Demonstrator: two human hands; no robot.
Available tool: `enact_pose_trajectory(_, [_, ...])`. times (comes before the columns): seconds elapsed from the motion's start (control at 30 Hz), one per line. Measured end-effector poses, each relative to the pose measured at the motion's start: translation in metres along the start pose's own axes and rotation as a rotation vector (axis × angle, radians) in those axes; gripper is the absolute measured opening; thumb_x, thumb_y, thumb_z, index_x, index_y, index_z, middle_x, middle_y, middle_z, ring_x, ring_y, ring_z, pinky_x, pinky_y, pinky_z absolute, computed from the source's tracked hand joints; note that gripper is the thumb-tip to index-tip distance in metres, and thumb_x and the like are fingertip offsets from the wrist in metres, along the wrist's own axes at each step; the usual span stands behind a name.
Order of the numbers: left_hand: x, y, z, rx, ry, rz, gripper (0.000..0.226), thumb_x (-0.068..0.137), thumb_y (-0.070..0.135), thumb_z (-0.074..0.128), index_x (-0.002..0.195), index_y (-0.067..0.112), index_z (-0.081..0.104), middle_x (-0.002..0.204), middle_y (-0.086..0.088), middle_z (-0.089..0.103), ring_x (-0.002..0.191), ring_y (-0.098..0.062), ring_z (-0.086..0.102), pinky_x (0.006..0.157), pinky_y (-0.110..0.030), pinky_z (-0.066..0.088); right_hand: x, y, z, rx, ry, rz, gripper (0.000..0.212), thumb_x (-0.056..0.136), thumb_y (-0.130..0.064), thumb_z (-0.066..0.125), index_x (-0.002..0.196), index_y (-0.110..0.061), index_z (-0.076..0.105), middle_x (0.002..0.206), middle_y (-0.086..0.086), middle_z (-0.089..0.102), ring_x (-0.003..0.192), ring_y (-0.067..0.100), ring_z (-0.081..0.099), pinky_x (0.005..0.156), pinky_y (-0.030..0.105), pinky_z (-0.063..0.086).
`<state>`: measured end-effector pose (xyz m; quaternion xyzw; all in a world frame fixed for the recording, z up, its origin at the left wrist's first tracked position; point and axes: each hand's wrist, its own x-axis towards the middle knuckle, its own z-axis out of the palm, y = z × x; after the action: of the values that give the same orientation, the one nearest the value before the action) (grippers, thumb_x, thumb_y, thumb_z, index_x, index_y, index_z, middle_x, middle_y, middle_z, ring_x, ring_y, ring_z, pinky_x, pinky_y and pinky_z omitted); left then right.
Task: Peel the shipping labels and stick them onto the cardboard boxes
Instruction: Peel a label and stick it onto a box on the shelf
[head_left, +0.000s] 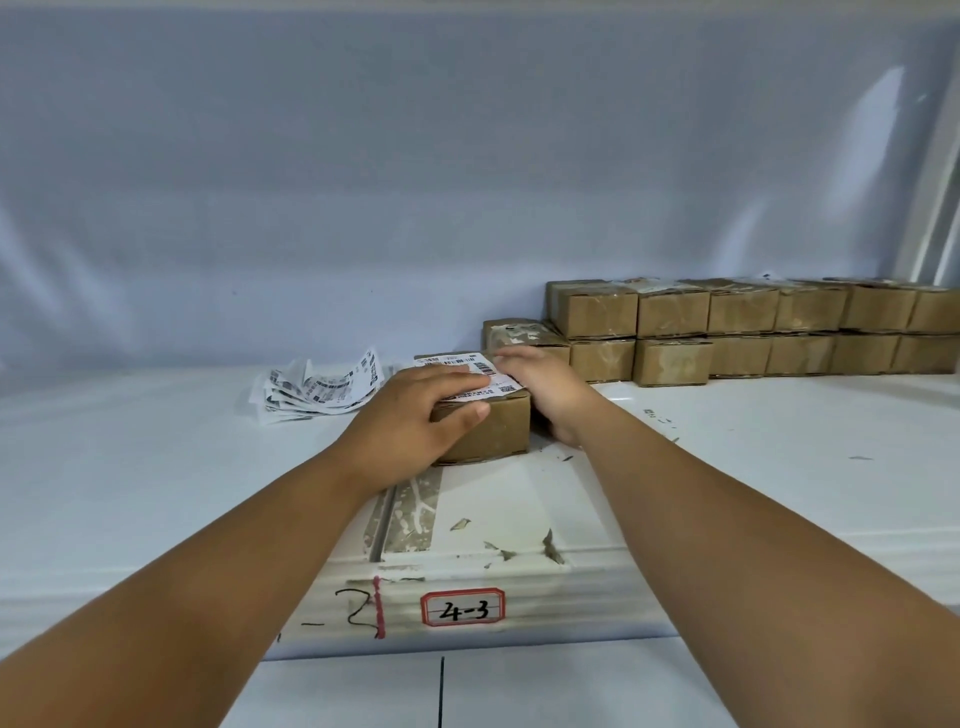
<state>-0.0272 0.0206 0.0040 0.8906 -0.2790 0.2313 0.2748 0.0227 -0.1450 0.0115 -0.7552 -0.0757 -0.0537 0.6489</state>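
A small cardboard box (493, 434) sits on the white table in front of me, with a white shipping label (470, 371) lying on its top. My left hand (415, 415) lies flat over the box's near left part, fingers pressing the label and thumb against the front face. My right hand (545, 387) is at the box's right side, its fingers reaching over the label's right edge. A loose pile of shipping labels (322, 389) lies to the left of the box.
Two-high rows of cardboard boxes (753, 327) line the back right against a pale blue wall, one lower box (519, 335) just behind the near box. The white table's front edge (519, 577) carries a red-framed tag "4-3" (462, 608). Paper scraps dot the table right.
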Motion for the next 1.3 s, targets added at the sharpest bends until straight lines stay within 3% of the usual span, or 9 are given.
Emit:
enact_pose_trajectory(0.3, [0.007,-0.012,0.002,-0.005,0.013,-0.032,0.034,0.095,0.026,0.050,0.129,0.023,0.055,0.139,0.002,0.047,0.131,-0.009,0.036,0.102,-0.010,0.017,-0.021,-0.009,-0.009,0.088,-0.207,0.074,0.025,0.091,-0.009,0.056,0.104,-0.026,0.067,0.110,-0.001,0.066,0.104,0.015,0.059,0.092,0.028,0.045])
enact_pose_trajectory(0.43, [0.007,-0.018,0.002,0.018,0.058,-0.097,0.033,0.097,0.023,0.047,0.129,0.024,0.056,0.140,-0.002,0.044,0.131,-0.013,0.036,0.102,-0.013,0.017,-0.023,-0.015,-0.008,0.077,-0.020,-0.004,0.028,0.089,0.000,0.051,0.101,-0.020,0.065,0.098,0.002,0.066,0.085,0.016,0.060,0.078,0.025,0.047])
enact_pose_trajectory(0.5, [0.007,-0.019,0.003,0.026,0.044,-0.091,0.034,0.097,0.023,0.047,0.130,0.025,0.054,0.139,-0.002,0.045,0.130,-0.013,0.037,0.101,-0.012,0.018,-0.019,-0.013,-0.007,-0.108,0.217,-0.120,0.024,0.089,-0.002,0.050,0.101,-0.019,0.063,0.096,-0.002,0.063,0.085,0.015,0.057,0.073,0.022,0.043])
enact_pose_trajectory(0.6, [0.007,-0.019,0.003,0.053,0.007,-0.074,0.037,0.096,0.023,0.050,0.133,0.027,0.051,0.141,-0.001,0.042,0.132,-0.012,0.034,0.100,-0.011,0.017,-0.006,-0.007,-0.009,-0.510,0.417,-0.233,0.034,0.087,-0.008,0.053,0.119,-0.018,0.059,0.123,0.004,0.052,0.101,0.017,0.052,0.083,0.022,0.039])
enact_pose_trajectory(0.7, [0.008,-0.019,0.004,0.063,0.007,-0.069,0.038,0.095,0.023,0.051,0.133,0.029,0.050,0.142,0.000,0.041,0.133,-0.012,0.033,0.104,-0.014,0.017,0.011,-0.007,-0.007,-0.836,0.416,-0.176,0.048,0.091,-0.020,0.054,0.138,-0.022,0.045,0.146,0.010,0.030,0.134,0.029,0.028,0.103,0.034,0.034])
enact_pose_trajectory(0.77, [0.008,-0.020,0.005,0.080,0.014,-0.065,0.038,0.095,0.024,0.050,0.134,0.030,0.050,0.143,0.001,0.040,0.134,-0.013,0.032,0.108,-0.019,0.017,0.022,-0.006,-0.003,-0.970,0.370,-0.108,0.050,0.093,-0.026,0.053,0.142,-0.022,0.040,0.150,0.012,0.024,0.139,0.032,0.015,0.107,0.039,0.032])
enact_pose_trajectory(0.97, [0.009,-0.020,0.006,0.131,0.090,-0.037,0.039,0.093,0.031,0.053,0.132,0.026,0.053,0.137,0.004,0.047,0.130,-0.012,0.034,0.104,-0.016,0.018,0.042,0.003,0.003,-1.301,0.431,-0.047,0.051,0.095,-0.048,0.045,0.134,-0.017,0.046,0.137,0.012,0.037,0.126,0.034,0.030,0.101,0.043,0.031])
enact_pose_trajectory(1.07, [0.009,-0.020,0.005,0.107,0.142,-0.041,0.035,0.090,0.036,0.056,0.124,0.025,0.060,0.128,0.005,0.053,0.123,-0.014,0.042,0.101,-0.018,0.025,0.042,0.002,0.007,-1.257,0.441,-0.021,0.059,0.091,-0.057,0.045,0.135,-0.019,0.043,0.138,0.014,0.034,0.127,0.038,0.029,0.102,0.047,0.030])
enact_pose_trajectory(1.3, [0.010,-0.017,0.003,0.047,0.197,-0.098,0.027,0.092,0.028,0.056,0.116,0.021,0.066,0.121,0.002,0.058,0.115,-0.008,0.049,0.088,-0.004,0.022,0.031,0.002,0.008,-0.973,0.417,-0.074,0.049,0.090,-0.039,0.060,0.131,-0.017,0.045,0.135,0.015,0.028,0.128,0.037,0.023,0.093,0.041,0.042])
